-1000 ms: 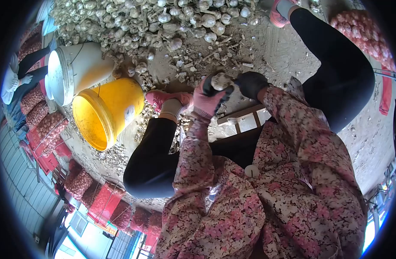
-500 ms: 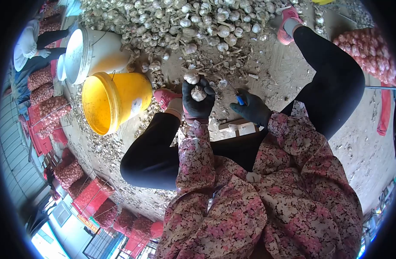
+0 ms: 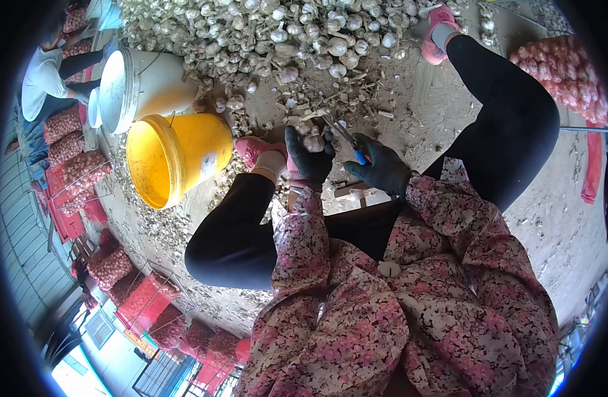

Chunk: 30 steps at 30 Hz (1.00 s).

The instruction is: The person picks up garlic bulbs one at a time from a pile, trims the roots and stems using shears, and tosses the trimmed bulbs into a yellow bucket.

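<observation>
My left hand (image 3: pixel 309 159), in a dark glove, is closed around garlic (image 3: pixel 313 141), with the pale bulb showing between thumb and fingers. Close on its right, my gloved right hand (image 3: pixel 381 167) grips blue-handled cutters (image 3: pixel 347 136). The metal blades point up and left, toward the upper side of the garlic. Whether the blades touch the stem is too small to tell. Beyond both hands lies a large heap of garlic bulbs (image 3: pixel 277 33) on the ground.
A yellow bucket (image 3: pixel 214 149) lies tilted at the left, beside a white bucket (image 3: pixel 161 83). Red net sacks of garlic (image 3: pixel 85 162) line the far left, and another sack (image 3: pixel 562 73) sits at upper right. A person (image 3: pixel 44 79) is at upper left.
My left hand has turned and closed more around the garlic. The cutters have swung up beside it, their blades now plainly visible. The person at upper left has shifted.
</observation>
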Tool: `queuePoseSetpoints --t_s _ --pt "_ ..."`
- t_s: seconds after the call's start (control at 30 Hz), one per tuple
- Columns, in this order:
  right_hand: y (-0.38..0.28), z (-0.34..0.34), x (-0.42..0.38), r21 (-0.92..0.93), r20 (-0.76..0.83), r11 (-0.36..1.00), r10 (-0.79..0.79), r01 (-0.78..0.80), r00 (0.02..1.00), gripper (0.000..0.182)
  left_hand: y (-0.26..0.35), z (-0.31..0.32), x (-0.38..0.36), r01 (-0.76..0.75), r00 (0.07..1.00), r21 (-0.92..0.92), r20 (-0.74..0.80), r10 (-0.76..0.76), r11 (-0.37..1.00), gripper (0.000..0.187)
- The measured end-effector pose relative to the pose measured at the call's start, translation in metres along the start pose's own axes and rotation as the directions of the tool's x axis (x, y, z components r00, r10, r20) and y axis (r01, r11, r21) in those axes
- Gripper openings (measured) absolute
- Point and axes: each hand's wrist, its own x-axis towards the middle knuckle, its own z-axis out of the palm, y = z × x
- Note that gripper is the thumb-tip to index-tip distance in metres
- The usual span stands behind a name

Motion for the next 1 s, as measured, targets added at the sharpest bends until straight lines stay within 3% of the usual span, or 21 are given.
queuePoseSetpoints --t_s 0.03,0.07,0.17,0.2,0.23,0.3,0.33,0.43,0.47,0.5,0.53,0.57,0.6,0.63,0.7,0.73,0.77,0.83,0.93,0.97,1.0 --pt "-0.003 -0.001 0.003 0.002 -0.027 1.000 -0.017 0.017 1.000 0.076 -0.007 -0.014 0.008 0.000 1.000 0.001 -0.002 0.000 1.000 0.046" --pt "-0.005 -0.001 0.006 0.003 -0.053 0.999 -0.035 0.035 0.998 0.077 -0.012 -0.022 0.015 -0.286 0.945 0.555 0.025 0.327 0.781 0.047" --pt "-0.002 0.000 0.010 -0.073 -0.064 0.994 -0.087 0.082 0.994 0.077 -0.007 -0.020 0.006 -0.312 0.935 0.713 0.112 0.337 0.628 0.052" --pt "-0.002 0.001 0.010 -0.076 -0.060 0.994 -0.086 0.082 0.994 0.077 -0.002 -0.016 0.005 -0.194 0.980 0.331 0.030 0.195 0.924 0.050" --pt "-0.003 0.002 0.009 -0.125 -0.038 0.990 -0.071 0.066 0.997 0.078 0.002 -0.016 0.005 -0.025 0.999 -0.134 0.025 0.028 0.991 0.047" --pt "-0.007 0.004 0.011 -0.180 -0.008 0.982 -0.053 0.050 0.999 0.078 0.000 -0.015 0.001 0.004 0.998 -0.234 0.060 0.010 0.972 0.050" --pt "-0.009 0.006 0.013 -0.139 -0.029 0.989 -0.056 0.052 0.998 0.072 -0.009 -0.015 0.001 -0.310 0.950 0.369 0.101 0.294 0.876 0.058" --pt "-0.013 0.007 0.020 -0.023 0.011 0.999 -0.023 0.023 1.000 0.059 -0.017 -0.020 -0.002 -0.338 0.929 0.625 0.102 0.356 0.703 0.087" --pt "-0.013 0.007 0.024 0.043 0.068 0.999 0.005 -0.008 0.998 0.051 -0.017 -0.020 -0.001 -0.549 0.740 0.814 0.369 0.562 0.188 0.081" --pt "-0.011 0.010 0.025 0.043 0.073 0.999 0.002 -0.005 0.997 0.051 -0.016 -0.020 0.000 -0.552 0.499 0.734 0.670 0.550 -0.395 0.075" --pt "-0.006 0.015 0.026 0.173 0.052 0.984 0.044 -0.053 0.998 0.045 -0.012 -0.042 0.009 -0.547 0.497 0.737 0.668 0.554 -0.397 0.075" --pt "0.001 0.019 0.029 0.299 0.035 0.950 0.088 -0.095 0.995 0.038 0.002 -0.045 0.016 -0.611 0.593 0.792 0.459 0.662 -0.002 0.070" --pt "0.010 0.020 0.036 0.374 0.013 0.915 0.156 -0.150 0.988 0.034 0.021 -0.053 0.011 -0.583 0.812 0.426 0.286 0.508 0.692 0.060" --pt "0.006 0.013 0.037 0.371 0.013 0.917 0.153 -0.146 0.988 0.034 0.048 -0.024 -0.004 -0.273 0.949 -0.256 0.085 0.303 0.927 0.055" --pt "-0.010 -0.006 0.037 0.691 0.181 0.625 0.338 -0.364 0.924 0.034 0.110 -0.005 -0.021 -0.288 0.828 -0.554 0.266 0.493 0.781 0.052" --pt "-0.001 -0.010 0.042 0.742 0.192 0.585 0.281 -0.326 0.940 0.041 0.134 0.010 -0.032 -0.644 0.668 -0.410 0.110 0.736 0.646 0.058" --pt "-0.006 -0.014 0.045 0.742 0.198 0.583 0.280 -0.331 0.939 0.041 0.154 0.023 -0.039 -0.694 0.568 -0.419 0.180 0.803 0.585 0.062" --pt "-0.020 -0.026 0.050 0.925 0.247 0.230 0.242 -0.303 0.938 0.052 0.168 0.024 -0.027 -0.731 0.592 -0.334 0.123 0.796 0.595 0.064" --pt "-0.012 -0.026 0.063 0.860 0.403 0.227 0.247 -0.457 0.881 0.055 0.159 -0.043 0.048 -0.615 0.779 -0.139 0.046 0.625 0.777 0.060" --pt "-0.007 -0.025 0.065 0.794 0.494 0.235 0.290 -0.561 0.820 0.052 0.140 -0.062 0.079 -0.644 0.739 0.424 0.130 0.661 0.637 0.051" --pt "-0.016 -0.024 0.062 0.754 0.498 0.289 0.335 -0.590 0.800 0.050 0.119 -0.075 0.109 -0.494 0.727 0.831 0.234 0.646 0.255 0.042"
